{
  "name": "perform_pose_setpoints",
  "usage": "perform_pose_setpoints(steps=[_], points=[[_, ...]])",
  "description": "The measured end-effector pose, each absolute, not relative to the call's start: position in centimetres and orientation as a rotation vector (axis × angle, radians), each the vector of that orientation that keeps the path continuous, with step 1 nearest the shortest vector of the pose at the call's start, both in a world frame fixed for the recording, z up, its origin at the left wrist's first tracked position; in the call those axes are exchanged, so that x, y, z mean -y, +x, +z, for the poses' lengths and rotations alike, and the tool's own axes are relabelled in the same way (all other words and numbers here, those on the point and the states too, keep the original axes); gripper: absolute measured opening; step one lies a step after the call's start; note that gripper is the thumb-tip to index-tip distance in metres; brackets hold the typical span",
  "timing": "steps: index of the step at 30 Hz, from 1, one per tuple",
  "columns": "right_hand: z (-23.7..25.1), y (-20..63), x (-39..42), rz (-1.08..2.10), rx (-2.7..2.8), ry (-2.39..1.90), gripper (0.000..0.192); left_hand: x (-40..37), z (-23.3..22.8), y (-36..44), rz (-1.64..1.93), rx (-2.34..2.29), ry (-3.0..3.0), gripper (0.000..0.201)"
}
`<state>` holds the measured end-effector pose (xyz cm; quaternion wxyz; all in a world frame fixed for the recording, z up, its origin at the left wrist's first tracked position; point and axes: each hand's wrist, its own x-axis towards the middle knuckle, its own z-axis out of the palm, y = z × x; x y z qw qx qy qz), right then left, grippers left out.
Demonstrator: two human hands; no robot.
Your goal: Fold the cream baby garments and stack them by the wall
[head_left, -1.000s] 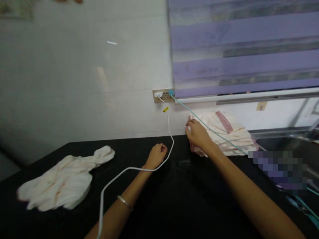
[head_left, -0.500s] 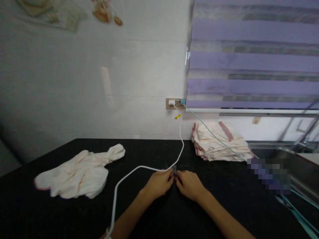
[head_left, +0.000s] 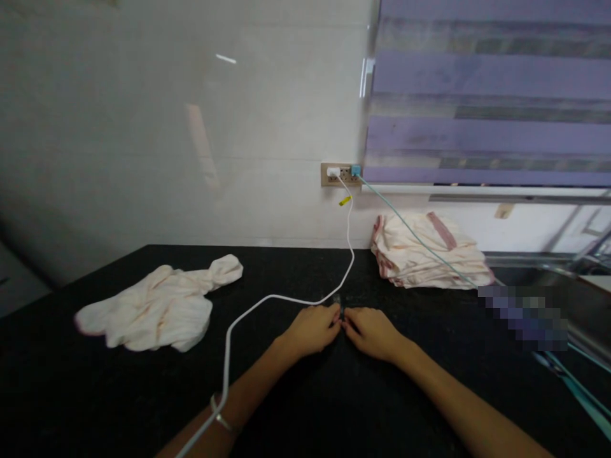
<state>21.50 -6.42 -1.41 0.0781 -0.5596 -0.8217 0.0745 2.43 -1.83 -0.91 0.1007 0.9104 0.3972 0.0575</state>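
My left hand [head_left: 312, 329] and my right hand [head_left: 371, 332] rest close together at the middle of the black countertop [head_left: 286, 407], fingers curled inward. A small dark, glinting piece [head_left: 338, 299] shows just beyond the fingertips; I cannot make out what it is or what the fingers hold. A white cable [head_left: 272, 296] runs from the wall, passes just beyond my left hand and crosses my left forearm near a bracelet [head_left: 221, 413]. To the left lies a crumpled cream cloth [head_left: 157, 308], apart from both hands.
Folded cream cloths with reddish edges [head_left: 429, 254] are stacked at the back right, a teal cord [head_left: 405, 224] across them. Both cords plug into a wall socket [head_left: 344, 181]. A blurred-out item [head_left: 522, 318] lies beside the metal sink [head_left: 585, 299]. A purple striped blind [head_left: 477, 76] hangs above.
The view has tilted down slightly, so the wall and counter sit higher in the picture. Both hands stay together at nearly the same spot, and more of the forearms shows.
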Motion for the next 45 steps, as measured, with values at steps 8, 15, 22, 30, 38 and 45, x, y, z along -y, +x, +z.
perform_pose_setpoints(steps=[8,15,22,30,38,45], points=[[-1.2,21.6,6.3,0.245,2.445,-1.683,0.027,1.8,-0.7,2.6,0.161,-1.199,2.663,0.017],[-1.7,21.9,5.9,0.216,2.459,-1.633,0.024,1.7,-1.0,2.4,0.187,-1.168,2.689,0.018],[-1.9,21.9,5.7,0.245,2.417,-1.646,0.022,1.7,-1.1,2.4,0.174,-1.183,2.686,0.020],[-2.1,21.9,5.6,0.247,2.398,-1.643,0.022,1.5,-1.3,2.4,0.184,-1.171,2.693,0.020],[-2.4,21.9,5.5,0.210,2.397,-1.647,0.022,1.5,-1.2,2.4,0.175,-1.163,2.691,0.020],[-2.6,22.0,5.4,0.214,2.385,-1.645,0.022,1.6,-0.9,2.3,0.188,-1.133,2.688,0.019]])
